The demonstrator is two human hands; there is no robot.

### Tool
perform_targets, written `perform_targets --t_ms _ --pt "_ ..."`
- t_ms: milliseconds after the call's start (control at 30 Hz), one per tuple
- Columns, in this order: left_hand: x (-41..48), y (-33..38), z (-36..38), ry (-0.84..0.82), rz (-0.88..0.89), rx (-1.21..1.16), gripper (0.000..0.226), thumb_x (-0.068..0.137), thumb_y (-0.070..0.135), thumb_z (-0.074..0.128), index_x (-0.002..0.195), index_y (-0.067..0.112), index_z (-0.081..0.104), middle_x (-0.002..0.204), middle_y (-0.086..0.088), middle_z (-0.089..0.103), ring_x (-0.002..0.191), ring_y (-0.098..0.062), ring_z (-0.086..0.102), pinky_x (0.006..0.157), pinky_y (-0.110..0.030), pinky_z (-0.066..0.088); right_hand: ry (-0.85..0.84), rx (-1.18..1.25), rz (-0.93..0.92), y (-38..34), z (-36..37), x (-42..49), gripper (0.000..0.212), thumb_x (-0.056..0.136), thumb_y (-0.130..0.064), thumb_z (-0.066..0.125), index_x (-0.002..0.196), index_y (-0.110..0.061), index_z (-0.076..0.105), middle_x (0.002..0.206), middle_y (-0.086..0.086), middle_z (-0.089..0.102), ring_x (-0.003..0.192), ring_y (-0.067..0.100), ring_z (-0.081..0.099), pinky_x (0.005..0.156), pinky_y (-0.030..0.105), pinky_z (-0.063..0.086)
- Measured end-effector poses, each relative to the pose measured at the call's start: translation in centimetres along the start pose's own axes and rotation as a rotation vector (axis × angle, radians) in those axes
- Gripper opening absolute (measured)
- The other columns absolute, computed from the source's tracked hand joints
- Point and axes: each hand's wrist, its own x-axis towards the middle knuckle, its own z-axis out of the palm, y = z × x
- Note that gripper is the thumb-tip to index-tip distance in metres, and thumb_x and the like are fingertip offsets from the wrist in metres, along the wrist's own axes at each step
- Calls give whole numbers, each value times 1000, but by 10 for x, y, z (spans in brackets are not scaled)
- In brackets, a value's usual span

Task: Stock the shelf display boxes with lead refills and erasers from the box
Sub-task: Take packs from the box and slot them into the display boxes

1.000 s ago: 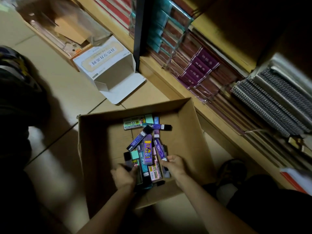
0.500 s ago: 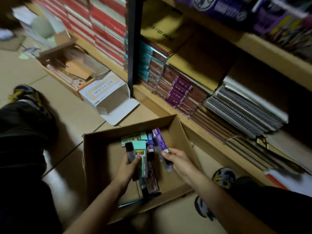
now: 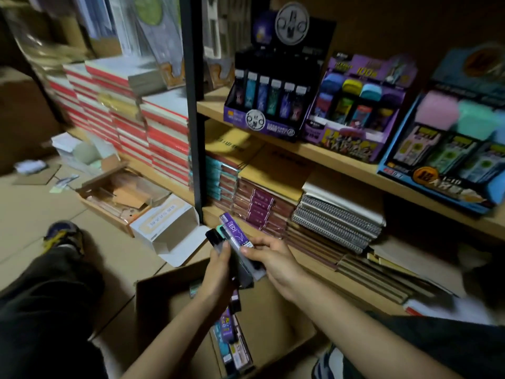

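- Left hand and right hand both grasp a bundle of slim purple and black lead-refill cases above the open brown cardboard box.
- More loose refill cases lie inside it.
- The purple cardboard display box on the wooden shelf holds upright cases.

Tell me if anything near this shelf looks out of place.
An opened white carton lies tipped on the floor, flap splayed, beside a tray of cardboard scraps; loose papers litter the floor farther left.

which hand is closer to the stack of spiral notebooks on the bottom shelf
Right. The right hand is in front of and left of the spiral notebooks, pinching the lead refill cases; the left hand grips the same bundle, farther left.
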Motion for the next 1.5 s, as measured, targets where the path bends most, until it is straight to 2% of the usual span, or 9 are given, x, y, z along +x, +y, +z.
perform_targets --t_ms 267,367,533,667,933,1100,1200,1300,1500 --pt "-12 44 31 -137 97 76 34 97 35 45 126 16 50 108 -14 70 97 -30 69 84 -48 55 61 -125 -142 -51 -1 -14 17 79 -8 72 70 -20 64 66 -7 66 61 0 63 58 13 48" --pt "-12 66 34 -229 157 152 26 90 37 52 114 27 56 99 1 74 91 -17 71 67 -34 58 38 -134 -151 -73 -9 -13 8 82 -8 69 85 -13 63 82 2 68 75 10 65 66 20 50" --pt "-5 111 39 -243 293 317 27 84 44 49 106 29 53 80 14 74 72 -5 71 51 -19 52 28 -22 -240 -112 -28 -3 10 85 -6 65 94 -5 60 74 7 68 58 8 63 54 19 50" --pt "10 141 31 -222 363 374 36 77 50 47 109 32 49 84 12 73 76 -6 71 60 -26 53 78 -32 -333 -141 -38 15 9 83 -7 67 91 -10 64 81 8 68 70 14 63 65 25 52" --pt "39 176 27 -141 432 263 43 83 46 47 122 29 49 106 0 66 82 -12 69 53 -23 57 162 -159 -477 -208 -48 52 16 81 -4 69 96 -7 61 86 8 65 79 18 64 68 24 54" --pt "51 201 16 -22 557 281 49 90 46 44 130 19 43 116 -19 59 100 -31 60 84 -55 50 310 -449 -687 -266 -24 78 7 81 -16 71 82 -15 65 78 1 69 71 14 64 63 26 52" --pt "55 208 8 -9 579 247 50 85 49 45 130 28 45 121 -2 62 108 -24 61 77 -35 52 379 -776 -791 -288 -5 95 9 82 -22 71 78 -15 65 77 -1 68 72 11 63 64 27 49" --pt "56 210 1 -18 551 251 50 84 50 46 131 30 44 123 1 61 105 -18 62 64 -24 54 368 -1053 -808 -297 9 110 21 83 -21 70 93 -3 67 91 10 69 85 20 63 77 36 52" --pt "53 215 -6 -15 550 229 51 83 52 46 131 35 44 121 8 62 104 -13 63 68 -26 55 271 -1301 -811 -300 17 123 30 83 -24 70 102 -1 65 100 14 67 96 27 61 80 35 49"
